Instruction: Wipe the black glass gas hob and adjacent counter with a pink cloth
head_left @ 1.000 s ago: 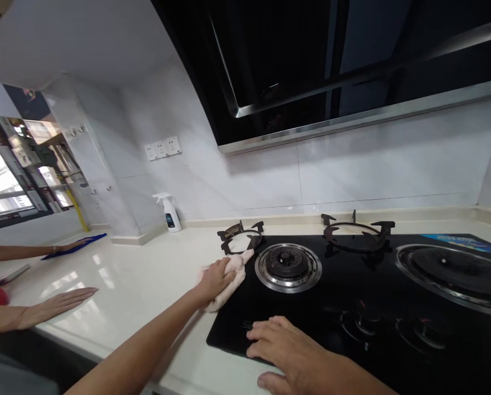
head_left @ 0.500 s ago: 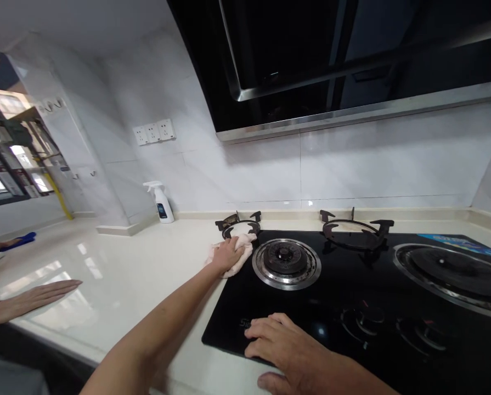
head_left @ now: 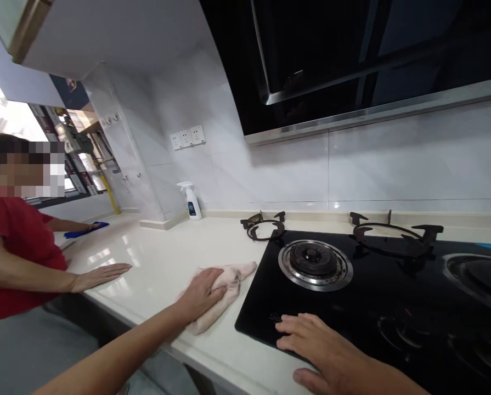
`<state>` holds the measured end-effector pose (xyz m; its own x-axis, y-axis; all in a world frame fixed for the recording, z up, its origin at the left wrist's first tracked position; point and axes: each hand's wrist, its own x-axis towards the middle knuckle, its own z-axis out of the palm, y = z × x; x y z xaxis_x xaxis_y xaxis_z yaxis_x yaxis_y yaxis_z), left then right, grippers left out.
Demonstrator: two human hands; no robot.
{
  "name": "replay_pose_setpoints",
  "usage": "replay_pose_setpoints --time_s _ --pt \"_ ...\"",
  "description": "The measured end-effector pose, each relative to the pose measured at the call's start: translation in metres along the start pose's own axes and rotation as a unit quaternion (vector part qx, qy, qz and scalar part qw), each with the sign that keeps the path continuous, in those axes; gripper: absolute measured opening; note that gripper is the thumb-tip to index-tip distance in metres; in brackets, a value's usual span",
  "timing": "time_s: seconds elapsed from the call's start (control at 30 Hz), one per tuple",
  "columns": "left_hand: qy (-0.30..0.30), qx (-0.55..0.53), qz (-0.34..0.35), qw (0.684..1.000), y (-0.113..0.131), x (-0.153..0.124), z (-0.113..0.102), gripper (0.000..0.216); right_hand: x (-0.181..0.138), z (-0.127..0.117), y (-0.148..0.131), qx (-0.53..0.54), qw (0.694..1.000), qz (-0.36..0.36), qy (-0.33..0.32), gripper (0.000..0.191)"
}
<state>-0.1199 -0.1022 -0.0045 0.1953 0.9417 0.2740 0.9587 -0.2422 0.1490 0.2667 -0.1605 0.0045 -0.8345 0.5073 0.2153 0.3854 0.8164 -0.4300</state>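
Observation:
My left hand [head_left: 199, 293] presses down on a pale pinkish-white cloth [head_left: 230, 276], its fingers curled over the fabric. The cloth is bunched on the white countertop [head_left: 154, 258], just left of the black glass gas stove [head_left: 265, 299]. My right hand [head_left: 323, 345] rests palm down on the stove's front left corner, fingers spread, holding nothing. Beyond it lies the left burner [head_left: 313, 258], with brownish stains on its metal ring. A black pan support [head_left: 251, 220] sits off its burner, behind the stove's left back corner. Another pan support [head_left: 428, 236] stands along the back edge.
A white spray bottle [head_left: 193, 204] stands by the wall. Overhead hangs a black range hood [head_left: 311, 71]. At the left, a person in a red shirt [head_left: 27, 236] has one hand flat on the counter and the other on a blue cloth [head_left: 84, 230].
My left hand has drawn the cloth from beside the left pan support toward the counter's front. The view has swung left, showing more of the other person. My right hand stays on the stove corner.

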Motion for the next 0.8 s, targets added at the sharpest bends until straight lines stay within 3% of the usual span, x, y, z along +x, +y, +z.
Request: replay_pose_setpoints --time_s 0.1,0.2,0.37,0.57,0.67,0.8 --pt "0.003 0.04 -0.072 0.997 -0.029 0.004 -0.006 0.049 0.003 0.002 -0.004 -0.039 0.999 -0.01 0.01 0.042" --pt "0.001 0.069 -0.111 0.991 -0.039 0.03 -0.003 0.049 0.009 0.009 0.003 -0.066 0.997 -0.041 0.019 0.04" --pt "-0.002 0.084 -0.122 0.989 -0.021 0.11 0.023 0.055 0.017 0.025 0.023 -0.112 0.988 -0.088 0.064 0.04" --pt "0.009 0.086 -0.164 0.983 -0.008 0.2 0.052 0.059 0.022 0.032 0.036 -0.169 0.974 -0.124 0.087 0.023" --pt "0.007 0.072 -0.175 0.982 -0.016 0.219 0.057 0.061 0.021 0.035 0.04 -0.192 0.967 -0.127 0.104 0.022" --pt "0.01 0.064 -0.175 0.982 -0.028 0.216 0.059 0.063 0.019 0.033 0.042 -0.188 0.967 -0.141 0.099 0.027"
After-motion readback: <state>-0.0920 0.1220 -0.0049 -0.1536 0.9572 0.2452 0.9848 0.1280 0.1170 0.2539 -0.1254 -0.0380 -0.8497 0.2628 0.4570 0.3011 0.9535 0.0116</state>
